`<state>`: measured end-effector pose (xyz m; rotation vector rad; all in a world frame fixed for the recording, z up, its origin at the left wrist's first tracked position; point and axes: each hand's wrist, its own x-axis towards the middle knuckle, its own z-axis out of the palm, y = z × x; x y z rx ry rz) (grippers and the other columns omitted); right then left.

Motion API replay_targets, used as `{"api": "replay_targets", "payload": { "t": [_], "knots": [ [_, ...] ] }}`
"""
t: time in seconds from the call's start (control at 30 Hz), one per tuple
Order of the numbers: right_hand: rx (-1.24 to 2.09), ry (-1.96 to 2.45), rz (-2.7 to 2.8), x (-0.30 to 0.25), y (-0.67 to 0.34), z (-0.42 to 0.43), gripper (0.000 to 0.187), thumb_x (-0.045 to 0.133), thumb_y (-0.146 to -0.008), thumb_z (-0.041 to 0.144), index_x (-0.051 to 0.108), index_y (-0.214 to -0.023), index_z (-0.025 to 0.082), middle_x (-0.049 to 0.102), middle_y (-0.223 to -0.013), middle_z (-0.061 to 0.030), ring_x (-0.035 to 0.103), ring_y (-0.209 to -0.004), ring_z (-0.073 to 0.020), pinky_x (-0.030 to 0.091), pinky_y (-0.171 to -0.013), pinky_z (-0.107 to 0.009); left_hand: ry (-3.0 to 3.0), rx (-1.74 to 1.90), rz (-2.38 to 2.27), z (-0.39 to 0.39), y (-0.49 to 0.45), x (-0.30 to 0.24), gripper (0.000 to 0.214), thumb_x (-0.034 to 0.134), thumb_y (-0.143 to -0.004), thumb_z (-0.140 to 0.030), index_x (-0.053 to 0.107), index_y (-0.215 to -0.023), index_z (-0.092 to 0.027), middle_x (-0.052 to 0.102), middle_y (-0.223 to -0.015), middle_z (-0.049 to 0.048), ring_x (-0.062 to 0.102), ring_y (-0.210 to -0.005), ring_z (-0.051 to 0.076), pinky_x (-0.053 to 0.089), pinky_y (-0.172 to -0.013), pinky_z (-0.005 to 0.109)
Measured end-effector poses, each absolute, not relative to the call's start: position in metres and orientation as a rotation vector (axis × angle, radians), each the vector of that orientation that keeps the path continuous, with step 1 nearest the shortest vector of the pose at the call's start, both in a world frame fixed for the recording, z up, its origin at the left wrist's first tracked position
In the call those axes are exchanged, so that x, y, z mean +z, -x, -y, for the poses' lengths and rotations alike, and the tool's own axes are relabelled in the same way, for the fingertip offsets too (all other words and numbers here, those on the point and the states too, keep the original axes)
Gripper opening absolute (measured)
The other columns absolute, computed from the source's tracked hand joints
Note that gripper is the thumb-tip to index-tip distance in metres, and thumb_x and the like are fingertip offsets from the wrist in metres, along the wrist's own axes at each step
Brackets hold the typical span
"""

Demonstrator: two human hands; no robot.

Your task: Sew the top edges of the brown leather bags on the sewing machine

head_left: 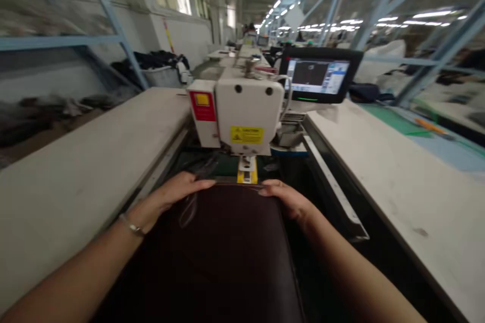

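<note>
A large dark brown leather-like piece (223, 252) with a seamed right side stretches from below me to the sewing machine head (248, 111). My left hand (180, 191) pinches its far edge on the left, thumb on top and fingers mostly hidden beneath. On the right, my right hand (282, 194) grips the same edge, thumb likewise on top. Between the hands, that edge lies right at the yellow-marked presser part (247, 170) under the head. Near my left hand a loop of thin clear material (188, 210) lies over the brown surface.
Pale tabletops flank the machine, one on the left (94, 131) and one on the right (397, 171). A lit control screen (320, 78) stands behind at the right. Metal rails (337, 192) run along the opening. An orange-handled tool (432, 126) lies at far right.
</note>
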<state>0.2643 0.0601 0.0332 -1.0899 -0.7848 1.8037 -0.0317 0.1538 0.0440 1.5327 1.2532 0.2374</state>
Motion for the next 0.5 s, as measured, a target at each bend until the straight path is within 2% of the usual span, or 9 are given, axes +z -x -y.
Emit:
{"api": "replay_targets", "payload": {
  "t": [0.07, 0.17, 0.33, 0.43, 0.5],
  "knots": [
    [1.812, 1.098, 0.734, 0.025, -0.268, -0.069, 0.028, 0.084, -0.054, 0.026, 0.059, -0.06, 0.016, 0.063, -0.058, 0.0023, 0.054, -0.048, -0.0094, 0.04, -0.05, -0.02, -1.505, 0.257, -1.255, -0.162, 0.035, 0.044, 0.067, 0.075, -0.057, -0.078, 0.064, -0.063, -0.013, 0.063, -0.062, 0.0046, 0.056, -0.054, 0.016, 0.039, -0.049, 0.024],
    [1.784, 1.131, 0.681, 0.018, -0.271, -0.076, 0.036, 0.086, -0.05, 0.024, 0.052, -0.058, 0.017, 0.058, -0.055, 0.0042, 0.049, -0.045, -0.008, 0.037, -0.047, -0.019, -1.542, 0.28, -1.203, -0.176, 0.014, 0.038, 0.062, 0.075, -0.059, -0.075, 0.068, -0.067, -0.014, 0.068, -0.069, 0.0066, 0.059, -0.06, 0.017, 0.04, -0.053, 0.024],
    [1.676, 1.152, 0.594, 0.009, -0.278, -0.093, 0.038, 0.089, -0.051, 0.026, 0.053, -0.06, 0.018, 0.056, -0.054, 0.0053, 0.048, -0.046, -0.0074, 0.036, -0.046, -0.018, -1.543, 0.276, -1.27, -0.2, -0.006, 0.028, 0.063, 0.075, -0.057, -0.075, 0.067, -0.064, -0.013, 0.066, -0.064, 0.0068, 0.057, -0.057, 0.016, 0.039, -0.054, 0.025],
    [1.526, 1.12, 0.524, 0.008, -0.272, -0.095, 0.036, 0.089, -0.06, 0.031, 0.066, -0.087, 0.021, 0.072, -0.084, 0.0012, 0.064, -0.07, -0.0128, 0.05, -0.063, -0.022, -1.509, 0.312, -1.295, -0.22, -0.008, 0.025, 0.065, 0.076, -0.054, -0.075, 0.07, -0.069, -0.012, 0.069, -0.068, 0.009, 0.059, -0.059, 0.018, 0.043, -0.056, 0.027],
    [1.488, 1.086, 0.413, 0.008, -0.262, -0.089, 0.05, 0.085, -0.067, 0.035, 0.065, -0.113, 0.029, 0.073, -0.106, 0.0001, 0.068, -0.089, -0.0179, 0.055, -0.077, -0.028, -1.472, 0.36, -1.259, -0.232, -0.009, 0.022, 0.067, 0.078, -0.053, -0.074, 0.073, -0.08, -0.012, 0.073, -0.08, 0.011, 0.065, -0.069, 0.022, 0.049, -0.063, 0.029]
  ]
}}
